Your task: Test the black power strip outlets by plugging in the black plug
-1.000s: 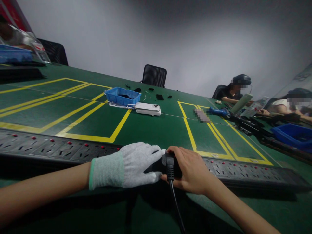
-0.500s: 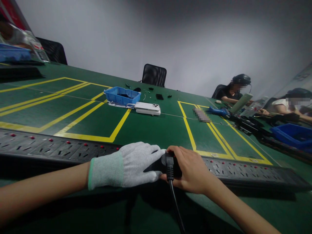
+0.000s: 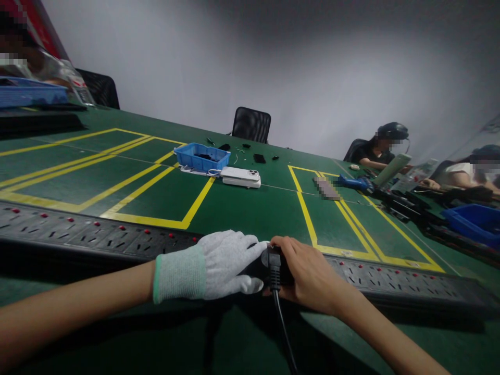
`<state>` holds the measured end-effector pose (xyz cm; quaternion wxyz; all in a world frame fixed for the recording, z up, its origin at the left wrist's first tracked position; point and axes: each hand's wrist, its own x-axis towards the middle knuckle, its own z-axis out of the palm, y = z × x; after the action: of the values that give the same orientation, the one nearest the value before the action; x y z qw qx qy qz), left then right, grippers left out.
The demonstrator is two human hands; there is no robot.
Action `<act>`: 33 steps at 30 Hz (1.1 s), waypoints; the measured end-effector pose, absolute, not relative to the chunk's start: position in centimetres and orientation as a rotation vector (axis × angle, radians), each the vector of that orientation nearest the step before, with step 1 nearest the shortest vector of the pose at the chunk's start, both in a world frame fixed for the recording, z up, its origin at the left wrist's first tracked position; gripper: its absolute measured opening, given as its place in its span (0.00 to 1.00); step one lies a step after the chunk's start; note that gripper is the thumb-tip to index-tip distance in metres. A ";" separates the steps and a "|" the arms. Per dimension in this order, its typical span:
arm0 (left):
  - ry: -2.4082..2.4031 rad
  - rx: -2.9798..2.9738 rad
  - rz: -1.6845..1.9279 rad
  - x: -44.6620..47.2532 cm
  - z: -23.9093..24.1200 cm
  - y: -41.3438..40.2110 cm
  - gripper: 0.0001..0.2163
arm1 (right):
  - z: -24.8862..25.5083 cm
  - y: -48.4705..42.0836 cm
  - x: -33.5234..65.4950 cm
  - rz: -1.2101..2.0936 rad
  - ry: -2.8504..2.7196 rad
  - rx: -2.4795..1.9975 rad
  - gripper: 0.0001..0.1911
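Observation:
A long black power strip (image 3: 363, 278) with rows of sockets and small red switches lies along the table's near edge. At its middle sits a black power plug (image 3: 274, 263), its cord (image 3: 284, 325) hanging down towards me. My left hand (image 3: 230, 263), in a pale grey glove with a green-edged cuff, grips the strip from the left, fingers over the top and thumb at the front. From the right, my bare right hand (image 3: 308, 271) wraps round the same section, fingertips beside the plug. The hands cover this part of the strip, so the plug's prongs are hidden.
The green table (image 3: 242, 213) bears yellow tape lines. A blue tray (image 3: 202, 158) stands behind a white phone (image 3: 241, 176) and cable. Small black pieces (image 3: 259, 158) lie farther back. At right are a blue-handled tool (image 3: 353, 182), a blue bin (image 3: 474, 221) and seated people.
The view has shifted slightly, so the table things appear a little farther right and lower. Both hands keep their hold, and the left thumb has moved slightly away from the right thumb.

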<state>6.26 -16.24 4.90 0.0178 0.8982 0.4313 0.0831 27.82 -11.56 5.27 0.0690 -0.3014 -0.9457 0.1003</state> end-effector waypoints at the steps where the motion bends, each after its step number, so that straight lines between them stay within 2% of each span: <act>1: 1.351 2.793 0.247 6.3 4.9 -16.2 0.23 | 5.3 -11.6 27.9 0.291 -2.850 -0.911 0.31; 22: 1.348 2.917 0.252 8.2 4.5 -16.7 0.31 | 6.8 -12.6 31.8 0.250 -2.839 -0.959 0.31; 24: 1.353 2.926 0.260 8.1 4.4 -16.8 0.31 | 7.0 -13.0 31.3 0.198 -2.825 -0.912 0.29; 29: 1.341 2.938 0.304 8.2 4.1 -16.8 0.31 | 6.6 -13.9 30.3 0.090 -2.632 -0.908 0.13; 33: 1.343 2.910 0.277 7.9 4.1 -16.7 0.32 | 8.0 -13.2 32.2 0.041 -2.132 -1.013 0.11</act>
<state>7.89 -16.71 4.14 -0.0374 0.9039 0.4172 0.0862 32.21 -13.23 7.98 0.3807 -0.3967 -0.8351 0.0162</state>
